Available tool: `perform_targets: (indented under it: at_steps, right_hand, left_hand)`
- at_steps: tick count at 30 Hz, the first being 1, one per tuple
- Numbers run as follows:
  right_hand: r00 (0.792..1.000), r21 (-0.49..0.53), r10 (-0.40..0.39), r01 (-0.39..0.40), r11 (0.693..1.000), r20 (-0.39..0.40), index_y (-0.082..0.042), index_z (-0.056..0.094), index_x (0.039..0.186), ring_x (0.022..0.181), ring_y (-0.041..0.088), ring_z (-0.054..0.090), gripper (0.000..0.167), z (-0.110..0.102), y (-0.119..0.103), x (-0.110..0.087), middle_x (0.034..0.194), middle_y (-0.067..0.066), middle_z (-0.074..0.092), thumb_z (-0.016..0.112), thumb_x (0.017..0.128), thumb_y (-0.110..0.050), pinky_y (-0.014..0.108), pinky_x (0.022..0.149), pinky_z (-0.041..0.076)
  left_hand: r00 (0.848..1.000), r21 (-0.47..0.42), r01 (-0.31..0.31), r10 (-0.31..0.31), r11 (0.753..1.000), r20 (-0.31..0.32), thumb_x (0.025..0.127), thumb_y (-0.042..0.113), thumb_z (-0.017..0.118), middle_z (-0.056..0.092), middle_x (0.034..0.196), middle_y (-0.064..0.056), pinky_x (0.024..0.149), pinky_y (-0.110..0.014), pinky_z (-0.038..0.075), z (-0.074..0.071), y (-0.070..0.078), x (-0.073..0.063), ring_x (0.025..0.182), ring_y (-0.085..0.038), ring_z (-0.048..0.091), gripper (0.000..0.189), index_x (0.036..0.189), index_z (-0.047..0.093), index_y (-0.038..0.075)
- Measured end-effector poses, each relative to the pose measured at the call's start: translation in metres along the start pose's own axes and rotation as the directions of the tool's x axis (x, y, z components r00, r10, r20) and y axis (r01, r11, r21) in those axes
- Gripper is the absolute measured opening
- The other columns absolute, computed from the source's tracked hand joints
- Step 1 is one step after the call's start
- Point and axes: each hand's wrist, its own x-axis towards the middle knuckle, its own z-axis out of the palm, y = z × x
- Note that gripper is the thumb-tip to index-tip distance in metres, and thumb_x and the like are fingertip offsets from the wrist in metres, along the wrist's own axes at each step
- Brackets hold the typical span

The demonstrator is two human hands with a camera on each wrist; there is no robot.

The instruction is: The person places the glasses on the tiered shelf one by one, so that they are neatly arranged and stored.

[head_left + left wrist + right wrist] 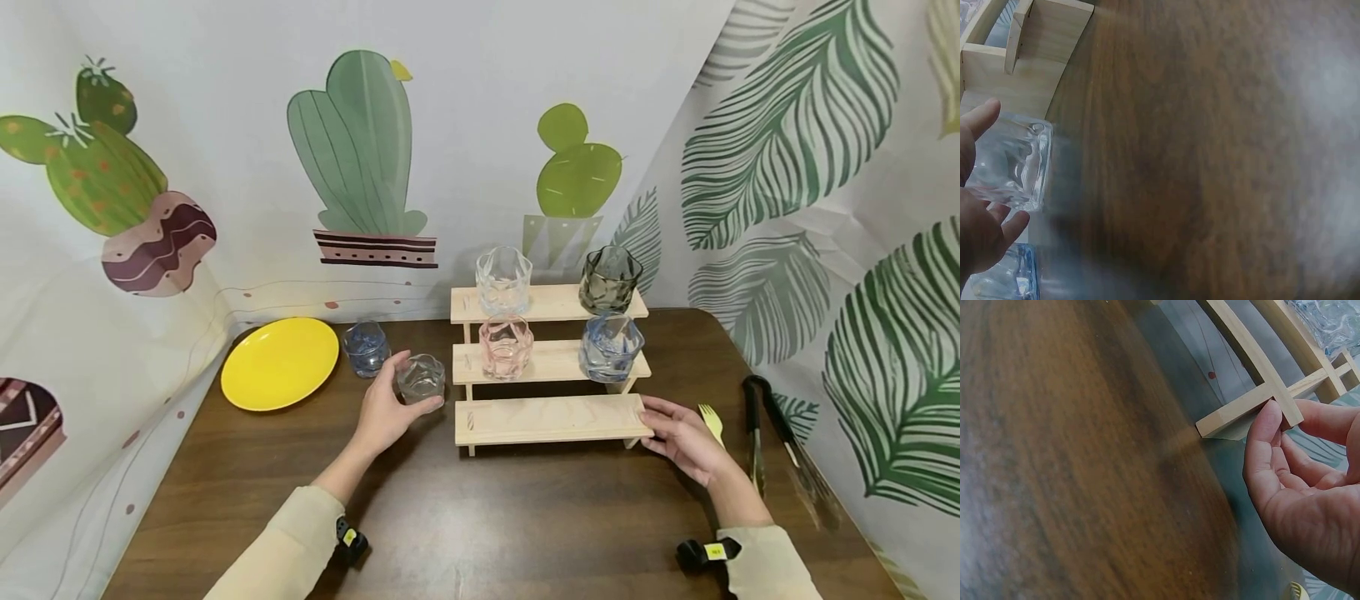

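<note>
A clear glass tumbler (422,382) is between the thumb and fingers of my left hand (387,406), left of a three-step wooden stand (551,419). In the left wrist view the thumb lies along one side of the tumbler (1013,165) and the fingertips along the other. With thumb and fingers, my right hand (684,437) pinches the right end of the stand's lowest step, as the right wrist view shows on the wood (1288,409). On the middle step stand a pink glass (506,348) and a blue glass (611,350).
A clear glass (503,283) and a dark grey glass (611,282) stand on the top step. Left of my left hand are another blue glass (366,348) and a yellow plate (280,364). A yellow-green fork (711,422) and black-handled tongs (780,425) lie to the right.
</note>
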Motion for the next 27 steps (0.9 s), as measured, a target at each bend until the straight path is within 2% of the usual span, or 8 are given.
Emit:
perform_targets:
  at_steps: [7,12,17,22,27]
  right_hand:
    - [1.000,0.013,-0.010,0.010,1.000,-0.003,0.015,0.022,0.155,0.098,0.012,0.064,0.063,0.000,-0.001,0.000,0.118,0.004,0.060,0.055,0.108,-0.010,0.027,0.079,0.057]
    - [1.000,0.020,-0.010,0.010,1.000,0.000,0.015,0.022,0.155,0.098,0.012,0.064,0.062,0.000,-0.001,0.000,0.117,0.003,0.062,0.055,0.108,-0.009,0.027,0.079,0.057]
    - [1.000,0.025,-0.005,0.005,1.000,0.006,0.014,0.021,0.155,0.098,0.013,0.064,0.064,-0.001,0.000,0.002,0.116,0.002,0.063,0.056,0.107,-0.010,0.028,0.079,0.057]
    - [1.000,0.025,-0.002,0.002,1.000,0.004,0.014,0.022,0.155,0.097,0.014,0.065,0.064,-0.001,0.000,0.002,0.116,0.002,0.064,0.057,0.107,-0.010,0.027,0.079,0.057]
    - [1.000,0.025,0.000,0.000,1.000,0.001,0.014,0.021,0.155,0.097,0.014,0.064,0.064,-0.001,-0.001,0.001,0.115,0.001,0.064,0.057,0.107,-0.009,0.028,0.079,0.057]
  left_hand:
    - [1.000,-0.003,-0.003,0.003,1.000,-0.005,0.072,0.031,0.098,0.063,0.136,-0.015,0.100,-0.048,0.052,0.000,-0.003,0.004,0.119,-0.034,0.062,0.094,0.148,0.049,0.007]
    - [0.999,-0.019,0.017,-0.018,1.000,-0.031,0.070,0.022,0.099,0.065,0.133,-0.013,0.100,-0.044,0.054,0.001,-0.007,0.004,0.118,-0.031,0.064,0.088,0.143,0.054,0.004]
    - [0.998,-0.030,0.002,-0.004,1.000,-0.064,0.068,0.017,0.099,0.067,0.129,-0.012,0.097,-0.041,0.056,0.001,-0.010,0.003,0.115,-0.028,0.065,0.081,0.137,0.059,0.004]
    - [0.996,-0.035,-0.009,0.005,0.999,-0.091,0.067,0.018,0.100,0.068,0.127,-0.009,0.094,-0.039,0.057,0.002,-0.011,0.002,0.111,-0.027,0.068,0.079,0.134,0.062,0.005]
    - [0.991,-0.083,0.001,-0.012,0.997,-0.136,0.064,0.022,0.102,0.070,0.122,-0.007,0.089,-0.037,0.060,0.001,-0.009,-0.002,0.103,-0.026,0.071,0.079,0.132,0.066,0.007]
